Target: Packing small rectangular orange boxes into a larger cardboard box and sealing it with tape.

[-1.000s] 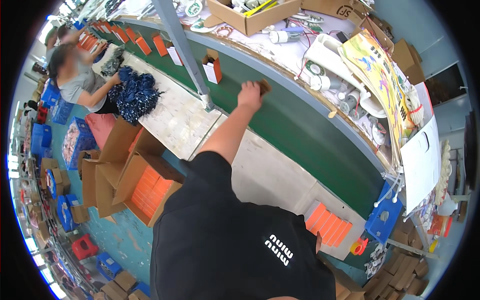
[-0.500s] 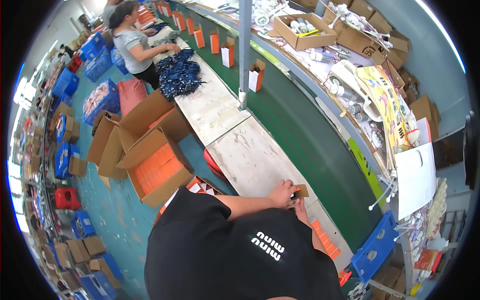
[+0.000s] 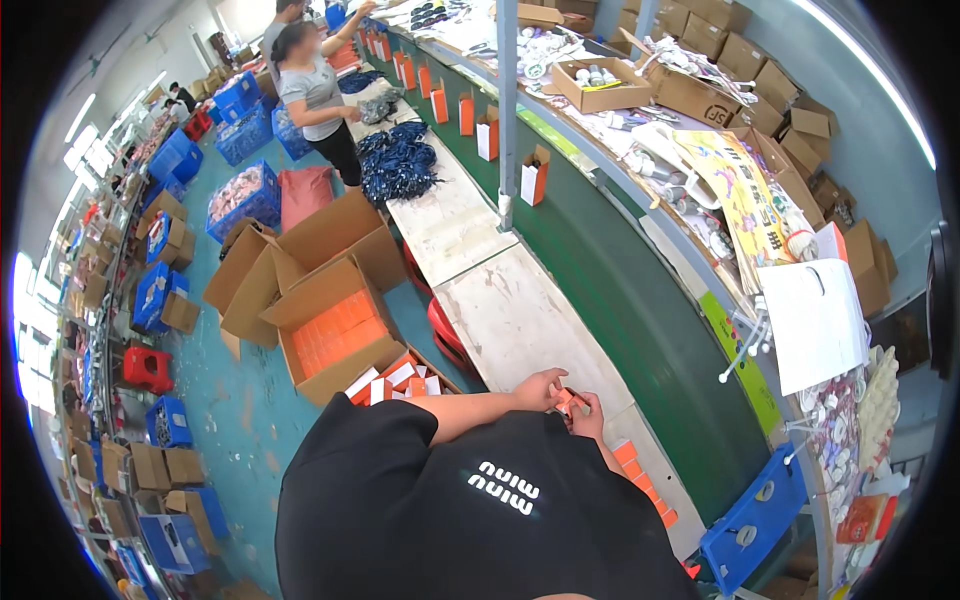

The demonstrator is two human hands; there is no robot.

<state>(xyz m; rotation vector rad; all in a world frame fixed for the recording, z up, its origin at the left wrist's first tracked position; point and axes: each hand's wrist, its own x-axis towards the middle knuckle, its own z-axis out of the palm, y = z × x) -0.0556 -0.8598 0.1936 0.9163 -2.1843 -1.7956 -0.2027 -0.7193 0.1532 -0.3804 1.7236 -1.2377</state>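
Note:
My left hand point(image 3: 541, 388) and my right hand point(image 3: 588, 413) meet over the pale bench point(image 3: 500, 310), close to my chest. Between them they grip a small orange carton point(image 3: 567, 400), fingers closed at its two sides. The palms and part of the carton are hidden. Beside my right forearm, a row of orange boxes point(image 3: 640, 475) lies along the bench edge.
Left of the bench stand a large cardboard box point(image 3: 290, 355) of orange cartons and another holding loose orange-and-white boxes point(image 3: 405, 380). A green conveyor belt point(image 3: 600, 290) carries upright orange boxes point(image 3: 534, 177). Further up, a person point(image 3: 312, 95) stands near dark blue cables point(image 3: 395, 165).
Both hands have shifted slightly, and the carton's brown open flap no longer shows; its orange side does. The whole view has swung, and the person up the bench has straightened.

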